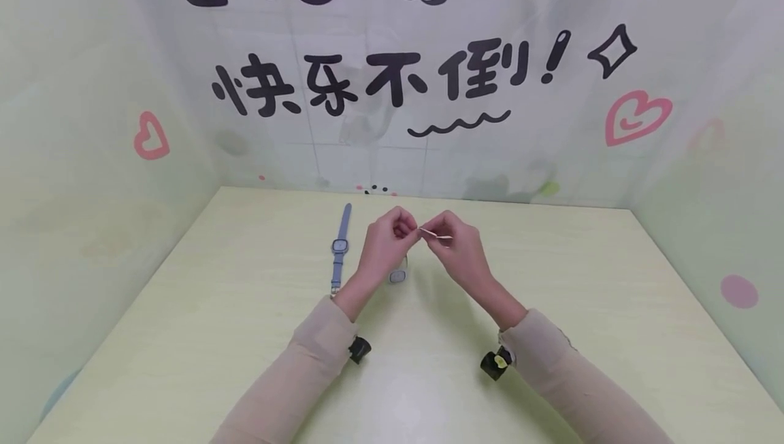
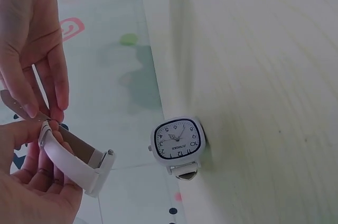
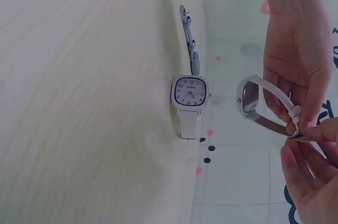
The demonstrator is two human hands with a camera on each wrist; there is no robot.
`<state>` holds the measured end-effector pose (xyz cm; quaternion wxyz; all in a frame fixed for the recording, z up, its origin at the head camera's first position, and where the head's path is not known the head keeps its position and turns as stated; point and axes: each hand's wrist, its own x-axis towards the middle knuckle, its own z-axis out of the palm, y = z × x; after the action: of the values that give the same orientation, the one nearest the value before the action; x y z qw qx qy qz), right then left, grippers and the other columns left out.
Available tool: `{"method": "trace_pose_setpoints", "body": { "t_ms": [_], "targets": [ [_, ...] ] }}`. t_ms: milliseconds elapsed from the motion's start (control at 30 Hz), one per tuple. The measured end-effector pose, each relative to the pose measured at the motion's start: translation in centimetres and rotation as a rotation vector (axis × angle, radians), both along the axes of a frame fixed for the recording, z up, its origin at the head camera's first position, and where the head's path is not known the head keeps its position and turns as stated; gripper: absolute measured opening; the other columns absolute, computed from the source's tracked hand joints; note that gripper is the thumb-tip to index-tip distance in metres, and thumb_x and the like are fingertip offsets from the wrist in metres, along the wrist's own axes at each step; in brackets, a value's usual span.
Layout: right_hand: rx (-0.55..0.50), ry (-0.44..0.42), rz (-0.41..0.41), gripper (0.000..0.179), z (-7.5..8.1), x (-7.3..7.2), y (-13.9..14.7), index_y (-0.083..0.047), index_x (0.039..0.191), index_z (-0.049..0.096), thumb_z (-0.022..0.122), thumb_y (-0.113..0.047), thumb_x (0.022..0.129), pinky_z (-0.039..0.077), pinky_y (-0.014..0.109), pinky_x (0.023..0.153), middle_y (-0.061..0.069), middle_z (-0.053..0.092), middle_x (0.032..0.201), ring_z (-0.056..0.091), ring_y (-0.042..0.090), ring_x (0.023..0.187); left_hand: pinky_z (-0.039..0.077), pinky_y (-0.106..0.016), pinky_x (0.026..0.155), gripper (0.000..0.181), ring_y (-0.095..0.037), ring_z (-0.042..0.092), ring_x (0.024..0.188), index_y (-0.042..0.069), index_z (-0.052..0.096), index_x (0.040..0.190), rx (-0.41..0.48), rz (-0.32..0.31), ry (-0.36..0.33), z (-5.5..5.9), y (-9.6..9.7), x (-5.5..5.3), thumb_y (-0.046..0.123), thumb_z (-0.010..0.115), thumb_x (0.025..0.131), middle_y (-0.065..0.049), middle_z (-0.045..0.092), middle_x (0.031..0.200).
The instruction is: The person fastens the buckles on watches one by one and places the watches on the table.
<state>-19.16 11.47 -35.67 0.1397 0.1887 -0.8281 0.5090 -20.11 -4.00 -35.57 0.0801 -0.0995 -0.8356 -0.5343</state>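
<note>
Both hands hold a white wristwatch, its strap bent into a loop. In the left wrist view its white strap (image 2: 68,163) curves across the fingers of my left hand (image 1: 387,243), with the case edge-on. The right wrist view shows its case (image 3: 249,97) hanging from the strap beside that hand. My right hand (image 1: 458,245) pinches the strap's free end between thumb and fingers, meeting the left fingertips near the buckle. Below the hands lies a second white watch (image 3: 189,92), face up on the table, partly covered by the left hand in the head view.
A blue watch (image 1: 339,246) lies stretched out on the table (image 1: 569,308), left of my left hand. A printed cloth wall (image 1: 367,151) stands behind the table's back edge, with more cloth along both sides. A black camera sits at each wrist.
</note>
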Motion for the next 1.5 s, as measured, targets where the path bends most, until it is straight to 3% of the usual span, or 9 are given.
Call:
{"method": "trace_pose_setpoints", "body": {
  "t_ms": [233,433,633,800,933,1033,1300,1500],
  "targets": [
    [0.03,-0.018,0.026,0.012,0.1,-0.1,0.0,0.001,0.102,0.066,0.068,-0.001,0.091,0.062,0.036,0.082,0.017,0.072,0.103,0.073,0.033,0.098,0.055,-0.024,0.072,0.009,-0.021,0.066,0.081,0.004,0.064,0.098,0.028,-0.013,-0.047,-0.1,-0.3,-0.2,0.008,0.069,0.092,-0.012,0.07,0.09],
    [0.085,-0.037,0.036,0.013,0.7,-0.1,0.5,-0.001,0.104,0.068,0.07,-0.005,0.091,0.062,0.039,0.083,0.014,0.073,0.104,0.072,0.028,0.098,0.061,-0.029,0.077,0.02,-0.025,0.069,0.092,0.003,0.061,0.111,0.118,-0.11,-0.159,-0.3,-0.8,-0.3,0.006,0.067,0.093,-0.015,0.07,0.103],
    [0.08,-0.054,0.06,0.023,0.8,-0.2,0.9,-0.003,0.116,0.065,0.068,-0.009,0.094,0.061,0.041,0.086,0.015,0.072,0.108,0.071,0.029,0.101,0.06,-0.029,0.082,0.028,-0.023,0.069,0.096,0.001,0.055,0.112,0.13,-0.17,-0.208,-0.1,-1.3,-0.1,0.005,0.072,0.09,-0.018,0.071,0.109],
    [0.011,-0.099,0.146,0.033,0.8,-0.4,1.4,-0.002,0.128,0.058,0.064,-0.008,0.096,0.059,0.044,0.091,0.019,0.067,0.12,0.067,0.034,0.111,0.057,-0.026,0.086,0.026,-0.015,0.067,0.097,0.002,0.058,0.114,0.139,-0.266,-0.186,0.1,-1.8,-0.4,0.008,0.07,0.092,-0.018,0.071,0.11],
    [0.008,-0.118,0.207,0.032,0.9,-0.4,1.7,-0.001,0.125,0.06,0.067,-0.004,0.094,0.059,0.041,0.092,0.02,0.068,0.12,0.068,0.034,0.11,0.055,-0.024,0.086,0.027,-0.01,0.067,0.095,0.001,0.055,0.117,0.171,-0.339,-0.166,0.2,-2.2,-0.5,0.005,0.067,0.093,-0.02,0.071,0.11],
    [0.013,-0.11,0.2,0.029,1.0,-0.3,1.7,-0.001,0.121,0.063,0.069,-0.004,0.092,0.06,0.038,0.089,0.019,0.071,0.114,0.07,0.032,0.104,0.054,-0.024,0.087,0.028,-0.009,0.067,0.095,0.0,0.053,0.119,0.182,-0.365,-0.153,0.1,-2.5,-0.5,0.003,0.065,0.094,-0.023,0.071,0.11],
    [-0.019,-0.096,0.126,0.028,1.2,0.2,1.3,0.001,0.117,0.061,0.07,-0.007,0.092,0.06,0.038,0.089,0.018,0.066,0.113,0.069,0.031,0.103,0.054,-0.023,0.078,0.023,-0.017,0.069,0.091,0.003,0.061,0.115,0.143,-0.336,-0.127,-0.1,-2.8,-0.2,0.012,0.067,0.095,-0.017,0.073,0.102],
    [-0.155,-0.073,0.118,0.027,2.0,0.4,0.9,0.002,0.117,0.058,0.068,-0.006,0.093,0.059,0.021,0.082,0.02,0.068,0.113,0.067,0.017,0.1,0.058,-0.027,0.077,0.022,-0.02,0.071,0.091,0.0,0.065,0.113,0.185,-0.334,-0.111,-0.1,-3.1,-0.1,0.011,0.068,0.094,-0.017,0.073,0.104]
  ]
}}
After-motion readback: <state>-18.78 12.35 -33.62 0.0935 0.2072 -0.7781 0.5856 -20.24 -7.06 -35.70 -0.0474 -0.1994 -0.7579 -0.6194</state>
